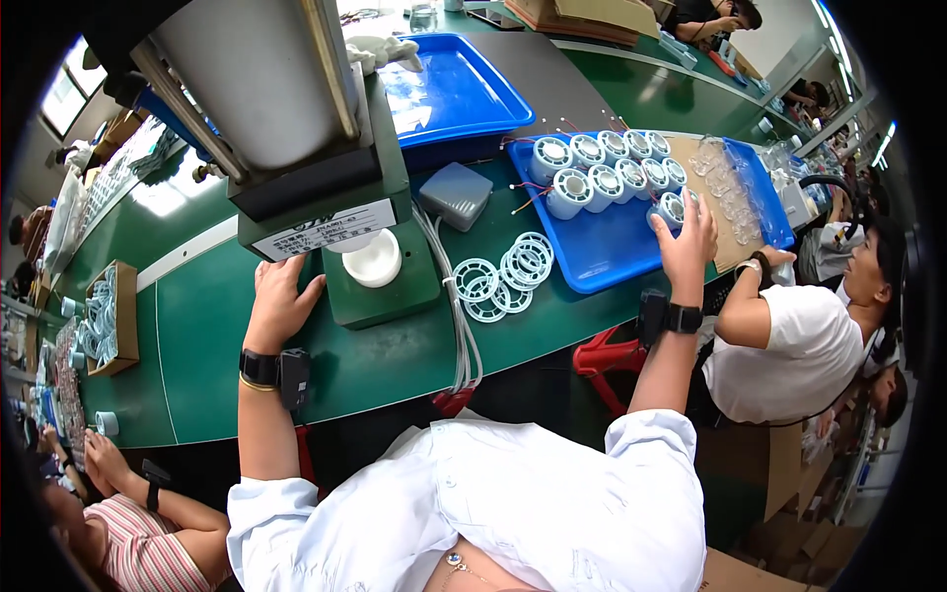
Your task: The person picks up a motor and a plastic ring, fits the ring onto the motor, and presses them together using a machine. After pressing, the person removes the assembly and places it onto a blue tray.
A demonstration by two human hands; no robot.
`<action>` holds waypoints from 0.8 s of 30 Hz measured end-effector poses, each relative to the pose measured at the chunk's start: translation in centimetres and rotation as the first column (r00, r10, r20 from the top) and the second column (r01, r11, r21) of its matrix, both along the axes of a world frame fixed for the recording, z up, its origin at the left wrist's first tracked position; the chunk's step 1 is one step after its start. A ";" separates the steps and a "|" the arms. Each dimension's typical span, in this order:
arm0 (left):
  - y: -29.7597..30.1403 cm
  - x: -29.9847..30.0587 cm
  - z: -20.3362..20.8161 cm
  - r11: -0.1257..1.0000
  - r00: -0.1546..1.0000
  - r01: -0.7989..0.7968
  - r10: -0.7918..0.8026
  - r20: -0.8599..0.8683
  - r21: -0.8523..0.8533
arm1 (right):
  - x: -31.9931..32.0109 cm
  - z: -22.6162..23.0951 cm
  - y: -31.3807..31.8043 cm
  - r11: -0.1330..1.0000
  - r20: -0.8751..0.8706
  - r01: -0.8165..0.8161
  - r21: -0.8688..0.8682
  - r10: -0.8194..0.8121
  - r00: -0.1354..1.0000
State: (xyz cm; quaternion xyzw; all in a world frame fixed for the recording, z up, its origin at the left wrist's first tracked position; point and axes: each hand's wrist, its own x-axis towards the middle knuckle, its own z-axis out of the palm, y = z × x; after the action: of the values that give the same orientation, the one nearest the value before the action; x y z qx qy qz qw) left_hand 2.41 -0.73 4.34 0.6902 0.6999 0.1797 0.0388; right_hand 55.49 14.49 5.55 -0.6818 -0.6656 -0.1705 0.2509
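My right hand has its thumb and fingers around a pale blue cylindrical housing with a slotted ring on top, at the right side of a blue tray. Several like housings with thin red and white wires stand in rows in that tray. My left hand lies on the green table beside the press base, thumb apart, holding nothing; its fingertips are partly hidden under the press head. On the base sits a round white fixture.
Pale blue slotted rings lie beside grey cables. Behind them are a translucent box and another blue tray. Clear plastic parts lie at the right near a co-worker. A carton of rings stands left.
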 end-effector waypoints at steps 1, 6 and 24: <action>0.0 0.0 -0.1 1.000 1.000 -0.004 0.004 0.000 -0.006 | -1.7 0.8 -0.8 0.987 -0.068 -0.148 0.066 0.152 0.986; -0.5 -0.3 0.1 0.999 0.999 -0.017 0.018 0.028 -0.051 | -11.2 3.7 -5.9 0.469 -0.291 -0.813 -0.344 0.770 0.568; -0.6 -0.5 0.3 0.998 0.996 -0.022 0.027 0.089 -0.063 | -19.4 3.2 -3.3 0.224 -0.786 -0.975 -0.007 0.602 0.144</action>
State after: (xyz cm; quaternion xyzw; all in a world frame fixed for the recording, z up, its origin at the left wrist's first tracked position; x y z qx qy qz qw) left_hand 1.91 -1.29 4.62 0.6713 0.7111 0.1891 0.0892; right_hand 36.09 11.15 8.71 -0.2349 -0.8120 0.4345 0.3110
